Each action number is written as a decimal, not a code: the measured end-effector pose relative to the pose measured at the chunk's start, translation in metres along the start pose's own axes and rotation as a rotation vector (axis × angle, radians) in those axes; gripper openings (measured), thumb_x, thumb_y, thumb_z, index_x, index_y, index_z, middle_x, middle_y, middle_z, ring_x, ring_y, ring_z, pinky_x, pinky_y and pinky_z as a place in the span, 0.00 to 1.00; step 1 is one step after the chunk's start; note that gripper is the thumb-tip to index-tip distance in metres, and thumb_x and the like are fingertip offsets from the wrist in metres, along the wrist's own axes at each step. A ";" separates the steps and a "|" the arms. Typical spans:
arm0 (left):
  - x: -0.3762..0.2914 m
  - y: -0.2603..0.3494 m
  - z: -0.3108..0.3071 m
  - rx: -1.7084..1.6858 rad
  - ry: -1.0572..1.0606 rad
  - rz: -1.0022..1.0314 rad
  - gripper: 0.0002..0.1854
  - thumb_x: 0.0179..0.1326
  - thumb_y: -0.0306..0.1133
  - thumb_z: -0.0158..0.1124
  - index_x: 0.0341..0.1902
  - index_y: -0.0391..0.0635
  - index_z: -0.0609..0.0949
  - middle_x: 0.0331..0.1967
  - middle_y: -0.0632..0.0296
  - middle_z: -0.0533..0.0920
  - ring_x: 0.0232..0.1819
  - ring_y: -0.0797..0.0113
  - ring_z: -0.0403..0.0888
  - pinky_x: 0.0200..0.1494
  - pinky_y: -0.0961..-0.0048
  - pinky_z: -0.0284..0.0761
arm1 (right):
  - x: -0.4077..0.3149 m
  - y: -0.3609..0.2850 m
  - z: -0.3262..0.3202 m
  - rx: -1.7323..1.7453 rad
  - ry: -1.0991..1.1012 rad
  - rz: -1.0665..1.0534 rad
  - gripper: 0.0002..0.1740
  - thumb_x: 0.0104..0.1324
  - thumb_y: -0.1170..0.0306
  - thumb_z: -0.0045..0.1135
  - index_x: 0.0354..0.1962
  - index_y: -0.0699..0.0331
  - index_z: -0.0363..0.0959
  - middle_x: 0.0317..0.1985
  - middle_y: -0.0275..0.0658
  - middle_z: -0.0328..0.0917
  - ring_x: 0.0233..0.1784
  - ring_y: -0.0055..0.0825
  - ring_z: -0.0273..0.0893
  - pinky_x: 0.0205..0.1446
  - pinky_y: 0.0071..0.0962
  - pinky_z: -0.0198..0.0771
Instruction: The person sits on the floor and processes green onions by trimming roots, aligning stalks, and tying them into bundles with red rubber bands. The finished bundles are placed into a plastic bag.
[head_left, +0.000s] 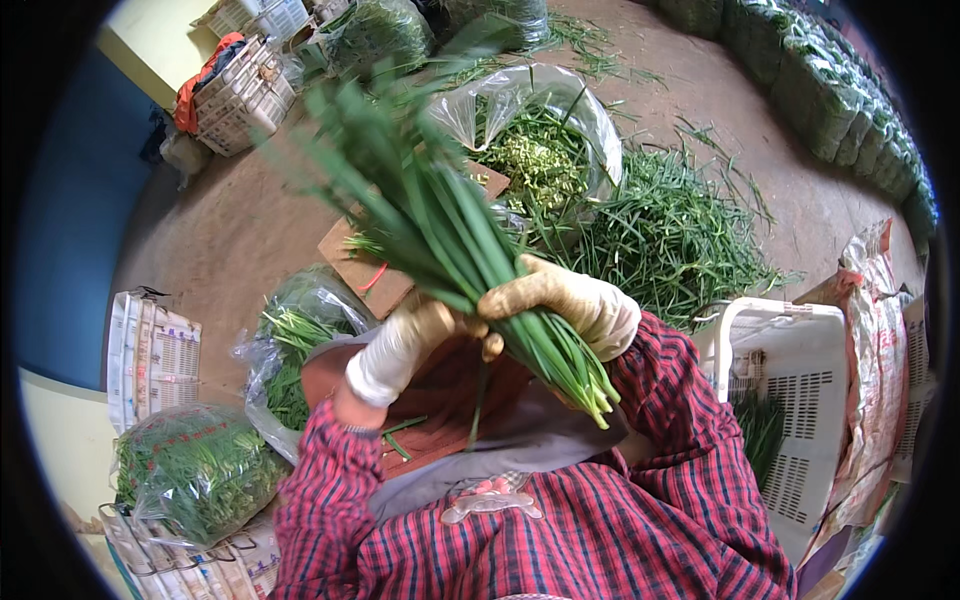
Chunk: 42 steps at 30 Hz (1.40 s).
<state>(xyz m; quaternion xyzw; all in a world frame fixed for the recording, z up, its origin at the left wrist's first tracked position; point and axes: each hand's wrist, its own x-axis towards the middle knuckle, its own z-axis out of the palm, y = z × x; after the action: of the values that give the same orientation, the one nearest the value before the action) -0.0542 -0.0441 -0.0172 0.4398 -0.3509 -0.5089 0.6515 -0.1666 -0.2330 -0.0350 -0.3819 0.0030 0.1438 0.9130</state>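
Note:
A thick bunch of flat green leaves, like garlic chives (457, 240), lies aslant in front of me, its pale cut ends at the lower right and its blurred tips at the upper left. My right hand (559, 300), in a soiled cream glove, is wrapped around the lower part of the bunch. Against the bunch's left side is my left hand (420, 337), gloved too, with its fingers curled; whether it grips any leaves is not plain. One loose leaf hangs below it. Behind the bunch is a brown board (360, 262) with a red band and some leaves on it.
Beyond the board stands an open clear bag (600, 142) of trimmings, beside a heap of loose leaves (667, 225). A white plastic basket (806, 412) is at my right. Bags of greens (199, 465) and stacked crates (154, 352) are at my left. Wrapped bales (817, 105) line the far right.

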 end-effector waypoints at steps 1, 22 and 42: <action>0.011 -0.007 0.001 -0.244 0.077 0.041 0.32 0.67 0.50 0.64 0.67 0.42 0.70 0.58 0.58 0.78 0.61 0.60 0.77 0.64 0.57 0.75 | 0.000 0.005 -0.002 0.003 -0.039 0.052 0.14 0.65 0.68 0.66 0.44 0.68 0.76 0.35 0.40 0.82 0.32 0.27 0.84 0.40 0.25 0.81; -0.011 0.025 -0.017 -0.582 0.185 0.869 0.04 0.71 0.30 0.56 0.45 0.47 0.79 0.18 0.76 0.66 0.19 0.83 0.63 0.32 0.79 0.62 | -0.097 0.066 -0.079 -0.301 0.645 -0.233 0.20 0.74 0.56 0.55 0.52 0.64 0.74 0.45 0.33 0.80 0.36 0.15 0.72 0.38 0.17 0.69; -0.025 0.012 -0.019 -0.464 0.229 0.881 0.05 0.69 0.27 0.56 0.45 0.48 0.78 0.18 0.74 0.68 0.19 0.81 0.63 0.31 0.79 0.62 | -0.039 0.073 -0.021 -0.154 0.634 -0.617 0.09 0.73 0.71 0.58 0.45 0.68 0.79 0.35 0.37 0.84 0.35 0.19 0.81 0.41 0.21 0.78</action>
<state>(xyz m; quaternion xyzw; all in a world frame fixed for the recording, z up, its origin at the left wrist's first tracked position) -0.0390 -0.0150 -0.0135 0.1468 -0.3074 -0.1989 0.9189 -0.2210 -0.2096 -0.0961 -0.4569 0.1579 -0.2595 0.8361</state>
